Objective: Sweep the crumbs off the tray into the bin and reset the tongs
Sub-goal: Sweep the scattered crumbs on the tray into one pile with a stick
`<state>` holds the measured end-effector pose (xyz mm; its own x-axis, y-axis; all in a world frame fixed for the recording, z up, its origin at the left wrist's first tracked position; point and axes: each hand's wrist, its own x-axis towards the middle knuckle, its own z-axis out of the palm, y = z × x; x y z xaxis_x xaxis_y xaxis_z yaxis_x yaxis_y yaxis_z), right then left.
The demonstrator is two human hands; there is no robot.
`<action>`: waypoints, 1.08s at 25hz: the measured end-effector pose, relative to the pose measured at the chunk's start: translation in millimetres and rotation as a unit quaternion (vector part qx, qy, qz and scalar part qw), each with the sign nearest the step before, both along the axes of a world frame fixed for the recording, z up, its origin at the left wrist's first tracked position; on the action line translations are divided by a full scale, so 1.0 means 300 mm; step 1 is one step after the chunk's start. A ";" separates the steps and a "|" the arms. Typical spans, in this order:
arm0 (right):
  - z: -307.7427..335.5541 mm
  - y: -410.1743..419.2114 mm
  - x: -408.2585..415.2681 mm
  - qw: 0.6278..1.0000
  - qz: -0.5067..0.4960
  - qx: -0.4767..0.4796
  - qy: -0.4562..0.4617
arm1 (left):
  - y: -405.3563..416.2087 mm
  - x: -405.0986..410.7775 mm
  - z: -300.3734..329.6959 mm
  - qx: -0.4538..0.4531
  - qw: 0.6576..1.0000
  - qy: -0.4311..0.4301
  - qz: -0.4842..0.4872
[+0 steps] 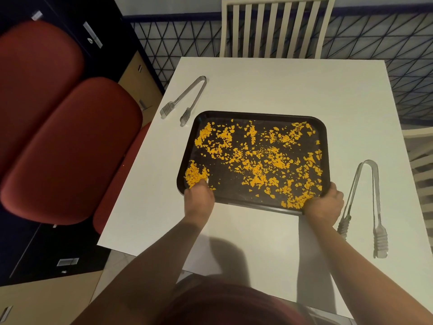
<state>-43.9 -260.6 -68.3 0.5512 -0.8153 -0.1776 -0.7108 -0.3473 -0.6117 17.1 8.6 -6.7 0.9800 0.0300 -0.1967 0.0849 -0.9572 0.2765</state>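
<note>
Head view
Left grip: the left hand held the near-left corner of the tray, fingers curled over the rim and in among the crumbs heaped there.
Right grip: the right hand clasped the near-right corner of the same tray, fingers wrapped over the rim.
Tray from the grips: it lay wholly beyond both hands, flat on the desk, its long axis running from one grip across to the other.
Crumbs: orange flakes were scattered over nearly the whole tray floor, thickest just ahead of the left grip and just inside the right grip.
Near tongs: on the desk just outside the right grip, arms spread, long axis running away from the person, hinge at the far end.
Far tongs: on the desk beyond and outside the left grip, well apart from it, lying aslant with the hinge farthest off.
Nearer hand: the right hand was close beside one pair; neither hand touched any tongs.
Bin: not in view, so which way the tray must travel from the grips cannot be told.
Step in hand, judged: lifting the tray level by its near corners; sweeping not yet done.
</note>
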 end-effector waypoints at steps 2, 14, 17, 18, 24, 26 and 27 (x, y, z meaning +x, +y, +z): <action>0.000 0.000 0.002 1.000 -0.001 0.001 -0.002 | 0.000 -0.005 0.004 -0.042 0.999 0.001 -0.021; 0.000 -0.002 0.001 1.000 -0.002 0.004 -0.006 | -0.013 -0.013 0.006 -0.028 0.999 -0.002 -0.039; 0.001 -0.003 0.002 1.000 0.000 0.006 -0.005 | -0.022 -0.027 0.002 -0.031 0.997 0.005 -0.065; 0.001 -0.005 0.003 1.000 0.001 0.008 -0.004 | -0.017 -0.024 -0.002 -0.017 0.999 0.007 -0.051; -0.005 -0.005 -0.003 1.000 0.003 0.010 -0.005 | -0.077 0.009 -0.006 -0.049 0.998 0.036 -0.028; -0.002 -0.004 -0.002 1.000 0.006 0.013 -0.005 | -0.080 0.010 -0.012 -0.036 0.998 0.049 -0.021; 0.000 -0.005 -0.001 1.000 0.005 0.015 -0.007 | -0.064 0.013 -0.015 -0.031 0.998 0.047 -0.003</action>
